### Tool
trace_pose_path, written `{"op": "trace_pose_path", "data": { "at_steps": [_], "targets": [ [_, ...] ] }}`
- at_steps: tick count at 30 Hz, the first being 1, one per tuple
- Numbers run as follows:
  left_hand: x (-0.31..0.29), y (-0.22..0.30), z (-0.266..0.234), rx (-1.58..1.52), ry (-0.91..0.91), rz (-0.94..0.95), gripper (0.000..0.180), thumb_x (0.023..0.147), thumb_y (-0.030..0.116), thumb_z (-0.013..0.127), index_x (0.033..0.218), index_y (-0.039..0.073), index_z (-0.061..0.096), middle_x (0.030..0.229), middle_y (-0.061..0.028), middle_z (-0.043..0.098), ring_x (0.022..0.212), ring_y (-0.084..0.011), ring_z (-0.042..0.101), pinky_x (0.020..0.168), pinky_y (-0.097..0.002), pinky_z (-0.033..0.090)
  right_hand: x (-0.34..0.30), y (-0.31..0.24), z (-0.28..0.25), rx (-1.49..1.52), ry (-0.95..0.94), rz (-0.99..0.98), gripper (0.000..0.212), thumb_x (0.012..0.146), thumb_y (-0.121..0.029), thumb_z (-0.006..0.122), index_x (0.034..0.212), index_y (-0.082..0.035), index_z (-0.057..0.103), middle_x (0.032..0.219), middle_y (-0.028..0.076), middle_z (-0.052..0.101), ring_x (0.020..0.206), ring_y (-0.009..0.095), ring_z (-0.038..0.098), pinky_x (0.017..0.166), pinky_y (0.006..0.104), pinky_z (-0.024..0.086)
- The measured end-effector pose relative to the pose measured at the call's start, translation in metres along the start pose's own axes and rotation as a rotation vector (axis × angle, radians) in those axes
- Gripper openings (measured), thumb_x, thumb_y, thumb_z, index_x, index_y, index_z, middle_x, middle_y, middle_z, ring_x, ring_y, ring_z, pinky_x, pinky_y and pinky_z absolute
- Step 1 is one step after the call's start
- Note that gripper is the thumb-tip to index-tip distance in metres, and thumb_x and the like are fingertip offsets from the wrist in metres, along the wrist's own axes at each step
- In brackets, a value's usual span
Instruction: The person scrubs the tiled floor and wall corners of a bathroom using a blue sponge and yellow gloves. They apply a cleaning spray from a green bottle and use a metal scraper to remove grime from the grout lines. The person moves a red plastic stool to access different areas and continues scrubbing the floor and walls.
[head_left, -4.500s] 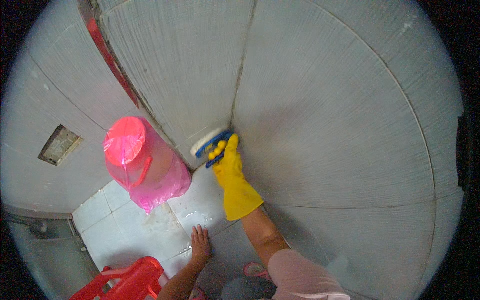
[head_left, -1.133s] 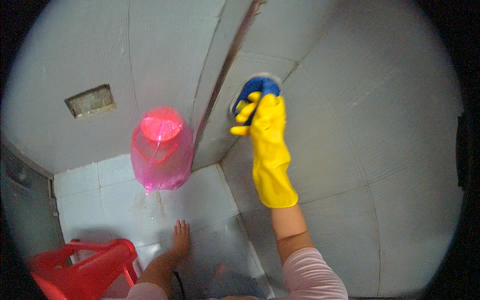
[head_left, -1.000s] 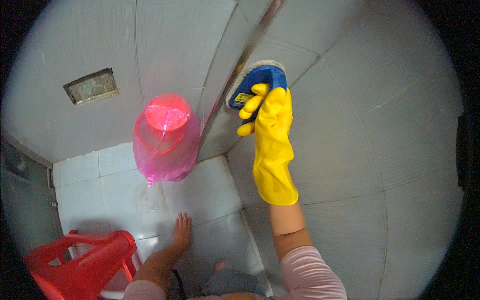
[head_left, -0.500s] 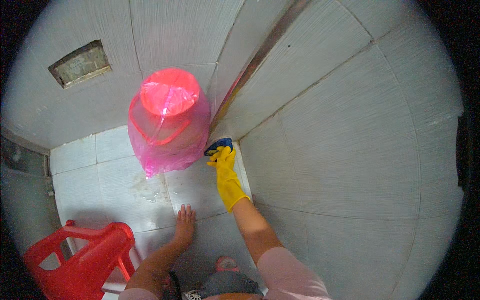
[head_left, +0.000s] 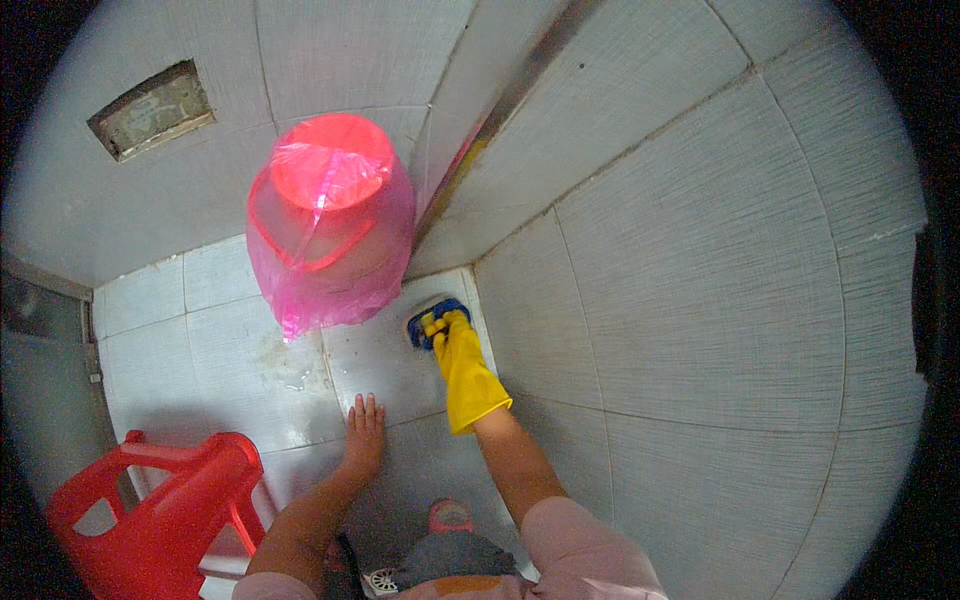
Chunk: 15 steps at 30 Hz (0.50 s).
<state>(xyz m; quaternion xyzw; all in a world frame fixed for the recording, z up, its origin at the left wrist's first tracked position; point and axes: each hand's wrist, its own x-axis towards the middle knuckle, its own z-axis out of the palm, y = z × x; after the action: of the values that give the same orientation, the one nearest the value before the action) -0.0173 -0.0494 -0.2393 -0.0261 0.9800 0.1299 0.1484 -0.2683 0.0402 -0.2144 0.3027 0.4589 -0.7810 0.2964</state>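
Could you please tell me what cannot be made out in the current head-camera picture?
All in the head view:
Blue brush: its underside, facing the floor and hidden by its own body.
Right hand: its bare fingers, covered by the yellow glove.
Left hand: its palm, hidden by the back of the hand.
Bagged container: its lower outline, veiled by the creased pink bag.
Red chair: its lower part, cut off by the bottom edge.

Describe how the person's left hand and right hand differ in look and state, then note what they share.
The left hand is bare, while the right hand wears a yellow rubber glove.
The left hand is empty with its fingers extended; the right hand has its fingers curled around a blue scrub brush.
Shared: both arms come out of pale pink sleeves.
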Motion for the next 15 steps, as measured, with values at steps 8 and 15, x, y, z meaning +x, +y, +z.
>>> {"op": "trace_pose_path", "data": {
  "at_steps": [8, 15],
  "targets": [
    [-0.002, -0.006, -0.01, -0.099, -0.132, 0.015, 0.052, 0.083, 0.011, 0.043, 0.132, 0.002, 0.031, 0.143, -0.0212, 0.014, 0.131, -0.043, 0.011, 0.106, -0.0502, 0.012, 0.053, -0.03, 0.028, 0.264, -0.073, -0.069, 0.018, 0.089, -0.029, 0.046, 0.081, -0.014, 0.052, 0.069, -0.001, 0.054, 0.057, 0.013, 0.051, 0.038, 0.0186, 0.034],
    [-0.005, 0.004, -0.024, 0.106, -0.136, -0.064, 0.054, 0.083, 0.016, 0.042, 0.134, 0.003, 0.028, 0.143, -0.0202, 0.014, 0.131, -0.043, 0.01, 0.105, -0.0521, 0.012, 0.047, 0.016, 0.044, 0.189, -0.089, 0.22, 0.016, 0.088, -0.026, 0.046, 0.082, -0.013, 0.052, 0.065, -0.001, 0.05, 0.052, 0.012, 0.046, 0.035, 0.0184, 0.032]
  ]
}}
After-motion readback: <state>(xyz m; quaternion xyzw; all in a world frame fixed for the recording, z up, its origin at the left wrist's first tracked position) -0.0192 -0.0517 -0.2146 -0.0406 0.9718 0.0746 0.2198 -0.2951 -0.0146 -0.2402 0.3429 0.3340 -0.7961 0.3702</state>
